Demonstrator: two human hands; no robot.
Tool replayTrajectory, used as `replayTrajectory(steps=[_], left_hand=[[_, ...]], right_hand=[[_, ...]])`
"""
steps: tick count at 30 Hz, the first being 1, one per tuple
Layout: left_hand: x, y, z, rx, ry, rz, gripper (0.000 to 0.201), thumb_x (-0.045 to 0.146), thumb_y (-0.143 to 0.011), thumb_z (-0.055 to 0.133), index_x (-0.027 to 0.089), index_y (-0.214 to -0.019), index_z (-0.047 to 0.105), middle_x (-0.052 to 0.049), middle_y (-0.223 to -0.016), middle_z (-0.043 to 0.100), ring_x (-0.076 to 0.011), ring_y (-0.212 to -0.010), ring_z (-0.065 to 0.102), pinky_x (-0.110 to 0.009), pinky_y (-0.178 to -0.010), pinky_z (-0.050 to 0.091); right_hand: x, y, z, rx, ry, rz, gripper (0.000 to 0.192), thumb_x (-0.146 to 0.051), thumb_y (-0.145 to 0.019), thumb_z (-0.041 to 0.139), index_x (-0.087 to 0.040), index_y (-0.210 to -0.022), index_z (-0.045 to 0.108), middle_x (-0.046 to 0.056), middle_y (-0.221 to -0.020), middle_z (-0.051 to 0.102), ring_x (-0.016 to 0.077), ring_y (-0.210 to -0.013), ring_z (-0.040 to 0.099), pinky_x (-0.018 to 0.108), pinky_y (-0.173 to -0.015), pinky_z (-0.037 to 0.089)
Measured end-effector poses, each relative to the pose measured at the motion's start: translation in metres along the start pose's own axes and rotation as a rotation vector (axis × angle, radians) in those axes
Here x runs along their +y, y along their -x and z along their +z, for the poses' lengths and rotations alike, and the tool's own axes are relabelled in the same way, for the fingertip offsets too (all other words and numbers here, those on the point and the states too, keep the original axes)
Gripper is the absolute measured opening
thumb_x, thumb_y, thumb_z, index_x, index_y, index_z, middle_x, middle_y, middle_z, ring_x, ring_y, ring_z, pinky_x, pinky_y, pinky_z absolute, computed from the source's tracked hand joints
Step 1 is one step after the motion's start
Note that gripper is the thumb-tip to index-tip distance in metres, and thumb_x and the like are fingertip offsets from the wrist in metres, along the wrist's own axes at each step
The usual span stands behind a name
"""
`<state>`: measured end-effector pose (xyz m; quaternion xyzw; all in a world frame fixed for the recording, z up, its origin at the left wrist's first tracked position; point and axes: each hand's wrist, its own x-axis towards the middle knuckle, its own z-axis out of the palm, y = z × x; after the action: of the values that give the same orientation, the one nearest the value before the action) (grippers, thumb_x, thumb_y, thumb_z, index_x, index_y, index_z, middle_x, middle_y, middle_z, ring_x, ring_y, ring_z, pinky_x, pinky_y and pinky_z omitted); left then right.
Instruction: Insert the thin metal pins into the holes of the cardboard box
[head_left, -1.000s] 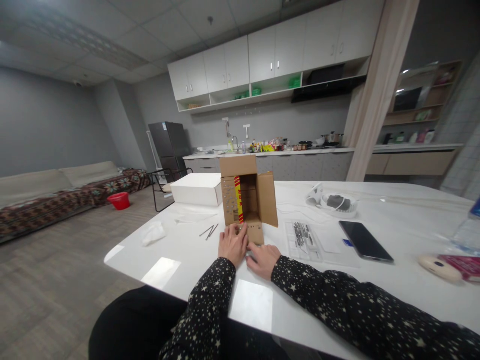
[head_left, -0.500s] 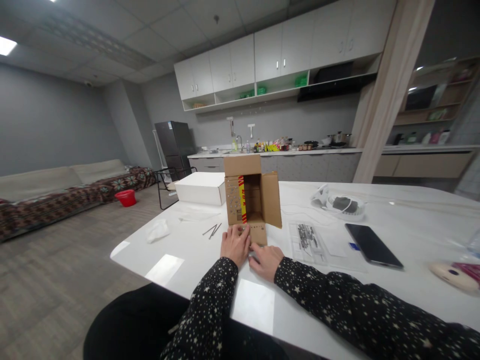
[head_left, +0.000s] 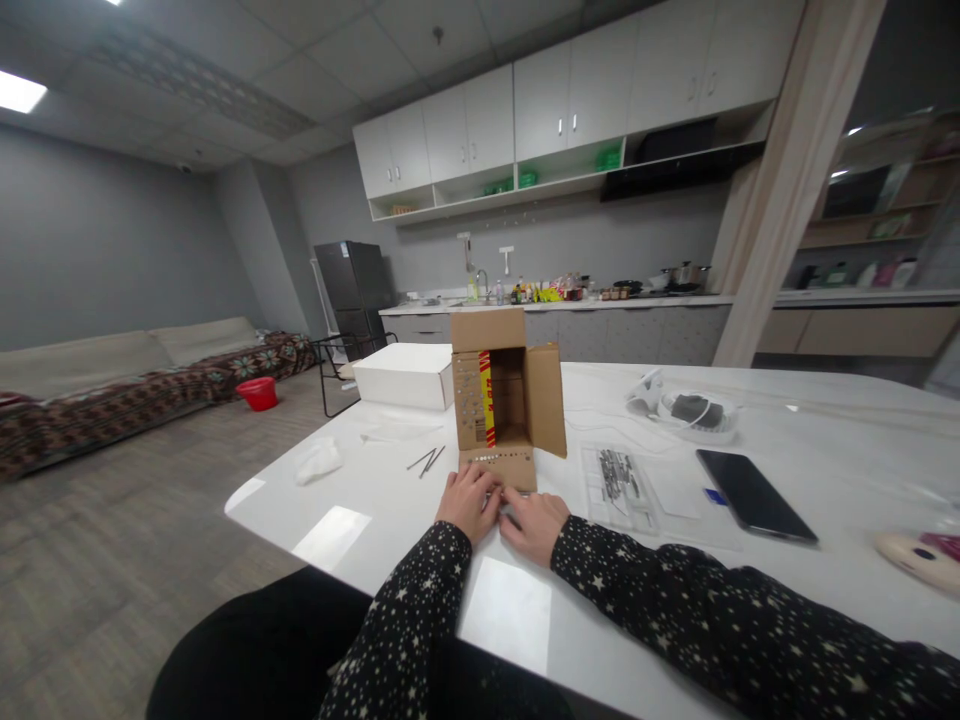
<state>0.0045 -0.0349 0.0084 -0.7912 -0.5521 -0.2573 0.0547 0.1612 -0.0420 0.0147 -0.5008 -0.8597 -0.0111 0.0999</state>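
An open cardboard box [head_left: 508, 330] stands on the table with its opening towards me. Its bottom flap [head_left: 517, 465] lies forward, marked by a row of small light and dark spots. My left hand [head_left: 471, 500] rests on the left part of this flap, fingers bent and closed near its front edge. My right hand [head_left: 534, 522] meets it there, thumb and fingers drawn together; whatever the fingertips pinch is hidden or too small to name. A red and yellow label [head_left: 488, 400] and rows of small shiny bits show on the left flap [head_left: 469, 400].
Right of the box lies a clear tray [head_left: 619, 485] of small metal pieces, then a black phone [head_left: 754, 495] and a white device [head_left: 694, 410]. On the left are thin dark rods [head_left: 427, 460], a crumpled white wrapper [head_left: 319, 460] and a white box [head_left: 401, 375].
My left hand has slid slightly down and back from the flap, showing more of the row of spots. The right hand stays nearly in place. The view has shifted slightly.
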Motion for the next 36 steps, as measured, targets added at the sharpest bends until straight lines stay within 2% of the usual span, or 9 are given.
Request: replayTrajectory(steps=[6,17,36], left_hand=[[-0.002,0.002,0.001,-0.053,0.013,-0.032,0.012,0.025,-0.082,0.051,0.023,-0.087,0.061,-0.004,-0.095,0.06,-0.0215,-0.098,0.051,-0.037,-0.082,0.035],[0.003,0.0,-0.006,-0.121,0.001,-0.149,0.011,0.026,-0.082,0.047,0.02,-0.084,0.056,-0.005,-0.096,0.06,-0.0219,-0.099,0.051,-0.037,-0.082,0.035],[-0.01,0.002,0.007,-0.069,0.041,-0.11,0.017,0.026,-0.09,0.037,0.019,-0.088,0.052,-0.006,-0.093,0.059,-0.0224,-0.094,0.053,-0.04,-0.081,0.039]], right_hand=[[-0.001,0.002,-0.003,-0.008,-0.015,-0.002,0.031,-0.042,-0.087,0.036,-0.023,-0.104,0.053,0.007,-0.084,0.07,0.0235,-0.073,0.065,0.029,-0.06,0.034],[-0.001,0.0,-0.003,-0.012,-0.023,0.01,0.03,-0.042,-0.086,0.037,-0.023,-0.102,0.053,0.007,-0.085,0.07,0.0238,-0.075,0.065,0.029,-0.06,0.034],[0.002,0.0,-0.002,-0.006,-0.041,-0.006,0.03,-0.042,-0.086,0.037,-0.022,-0.103,0.052,0.007,-0.085,0.07,0.0232,-0.074,0.065,0.029,-0.059,0.032]])
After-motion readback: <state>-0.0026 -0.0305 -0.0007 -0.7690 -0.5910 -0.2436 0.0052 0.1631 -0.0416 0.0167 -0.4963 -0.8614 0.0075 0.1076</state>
